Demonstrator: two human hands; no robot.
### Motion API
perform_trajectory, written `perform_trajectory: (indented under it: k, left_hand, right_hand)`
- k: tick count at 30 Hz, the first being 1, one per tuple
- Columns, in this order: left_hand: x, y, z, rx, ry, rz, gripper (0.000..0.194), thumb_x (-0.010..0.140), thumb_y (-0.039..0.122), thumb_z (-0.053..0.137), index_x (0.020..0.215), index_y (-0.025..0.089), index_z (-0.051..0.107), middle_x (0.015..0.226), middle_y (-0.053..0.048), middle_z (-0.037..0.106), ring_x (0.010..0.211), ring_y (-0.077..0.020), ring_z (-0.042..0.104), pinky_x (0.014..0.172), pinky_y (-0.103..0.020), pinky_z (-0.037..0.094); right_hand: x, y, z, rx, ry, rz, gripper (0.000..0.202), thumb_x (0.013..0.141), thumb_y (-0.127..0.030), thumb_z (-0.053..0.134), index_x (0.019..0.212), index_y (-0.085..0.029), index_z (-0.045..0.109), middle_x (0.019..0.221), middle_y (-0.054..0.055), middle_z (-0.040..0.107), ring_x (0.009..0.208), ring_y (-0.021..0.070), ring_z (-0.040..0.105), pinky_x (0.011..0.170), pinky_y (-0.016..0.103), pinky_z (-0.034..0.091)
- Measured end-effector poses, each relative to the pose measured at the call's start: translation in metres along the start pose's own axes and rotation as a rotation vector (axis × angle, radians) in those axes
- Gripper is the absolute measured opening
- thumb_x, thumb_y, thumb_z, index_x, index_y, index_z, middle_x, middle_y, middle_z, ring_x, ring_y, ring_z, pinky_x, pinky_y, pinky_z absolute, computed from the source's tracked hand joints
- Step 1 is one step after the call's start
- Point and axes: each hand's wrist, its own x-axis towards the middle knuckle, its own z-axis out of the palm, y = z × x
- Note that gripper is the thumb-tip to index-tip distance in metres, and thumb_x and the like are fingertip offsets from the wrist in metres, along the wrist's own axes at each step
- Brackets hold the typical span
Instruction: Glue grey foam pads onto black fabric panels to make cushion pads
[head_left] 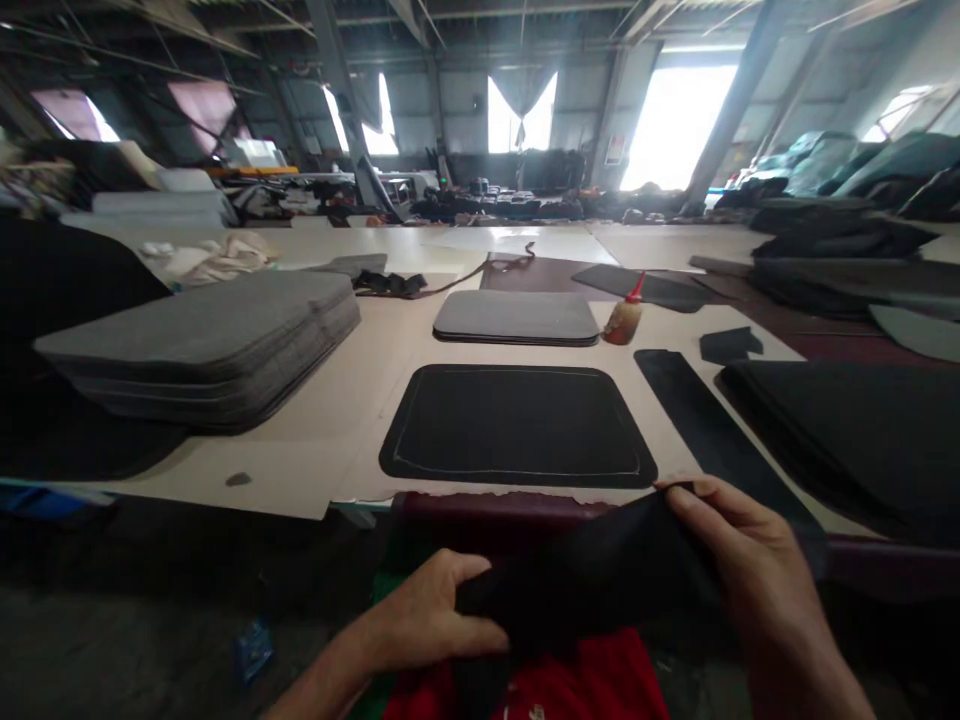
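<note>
A piece of black fabric hangs between my two hands, in front of the table's near edge. My left hand grips its left end between thumb and fingers. At the upper right corner, my right hand pinches the cloth. Just beyond lies a black rounded panel with a pale line running inside its border. Behind that panel rests a short stack of grey rounded panels. A bottle with a red nozzle, holding something brownish, stands at that stack's right.
On the left sits a tall stack of grey panels. To the right are a long dark strip, a small black scrap and a pile of black sheets. The board's front edge is near me.
</note>
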Motion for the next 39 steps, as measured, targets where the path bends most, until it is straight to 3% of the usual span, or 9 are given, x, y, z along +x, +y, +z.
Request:
perform_trajectory:
  k: [3,6,10,12,14,20,26,39]
  left_hand:
    - [-0.016,-0.018,-0.019,0.012,0.024,-0.077,0.017,0.068,0.027,0.072,0.07,0.015,0.06,0.06,0.006,0.05,0.054,-0.0087,0.041,0.048,-0.02,0.028]
    - [-0.033,-0.027,-0.046,-0.058,0.16,-0.1,0.022,0.07,0.034,0.075,0.077,0.016,0.064,0.068,0.003,0.062,0.06,-0.0129,0.055,0.053,-0.02,0.041]
    - [-0.044,-0.018,-0.078,-0.341,0.513,-0.117,0.046,0.061,0.042,0.086,0.093,0.017,0.065,0.074,0.001,0.072,0.07,-0.0215,0.068,0.064,-0.029,0.056]
    - [-0.043,-0.007,-0.088,-0.451,0.675,-0.129,0.054,0.056,0.04,0.09,0.096,0.015,0.063,0.069,0.002,0.072,0.065,-0.0203,0.068,0.061,-0.029,0.057]
    - [-0.036,0.004,-0.094,-0.507,0.751,-0.095,0.056,0.054,0.038,0.091,0.095,0.014,0.062,0.068,0.003,0.072,0.061,-0.0175,0.067,0.057,-0.026,0.057]
    - [-0.014,0.027,-0.105,-0.398,0.809,0.011,0.05,0.06,0.045,0.087,0.09,0.014,0.061,0.072,0.004,0.073,0.064,-0.0148,0.066,0.058,-0.021,0.054]
    - [-0.01,0.044,-0.107,-0.024,0.929,-0.083,0.046,0.067,0.048,0.076,0.098,0.015,0.067,0.067,0.004,0.071,0.064,-0.0178,0.065,0.057,-0.022,0.049]
    - [-0.002,0.027,-0.117,0.317,0.953,-0.215,0.037,0.077,0.057,0.063,0.091,0.022,0.066,0.066,0.005,0.069,0.072,-0.0228,0.064,0.061,-0.024,0.042]
  right_hand:
    - [0.011,-0.003,-0.022,0.047,0.137,0.092,0.035,0.06,-0.046,0.088,0.082,-0.023,0.075,0.069,0.003,0.067,0.053,0.0165,0.057,0.043,0.025,0.043]
    - [0.029,-0.006,-0.036,0.038,0.207,0.076,0.039,0.057,-0.045,0.09,0.084,-0.022,0.074,0.072,0.002,0.068,0.056,0.0157,0.059,0.046,0.024,0.046]
    - [0.062,-0.006,-0.039,-0.073,0.144,-0.054,0.044,0.058,-0.05,0.088,0.083,-0.018,0.072,0.076,0.003,0.068,0.064,0.0151,0.059,0.054,0.024,0.046]
    - [0.08,-0.004,-0.034,-0.12,0.092,-0.09,0.045,0.058,-0.053,0.086,0.078,-0.017,0.069,0.072,0.002,0.066,0.063,0.0146,0.057,0.054,0.024,0.043]
    - [0.096,0.0,-0.027,-0.148,0.039,-0.089,0.044,0.059,-0.054,0.084,0.074,-0.017,0.065,0.067,0.001,0.062,0.059,0.013,0.052,0.052,0.024,0.038]
    - [0.132,0.016,-0.011,-0.299,-0.016,-0.137,0.036,0.067,-0.051,0.073,0.067,-0.017,0.059,0.062,-0.001,0.056,0.057,0.0118,0.045,0.054,0.026,0.032]
    - [0.144,0.035,-0.014,-0.429,-0.023,-0.163,0.036,0.07,-0.05,0.068,0.061,-0.019,0.053,0.058,-0.004,0.049,0.058,0.0119,0.042,0.055,0.026,0.029]
    - [0.133,0.038,-0.017,-0.521,-0.028,-0.158,0.034,0.072,-0.049,0.066,0.06,-0.02,0.052,0.058,-0.004,0.048,0.059,0.0123,0.042,0.056,0.027,0.027]
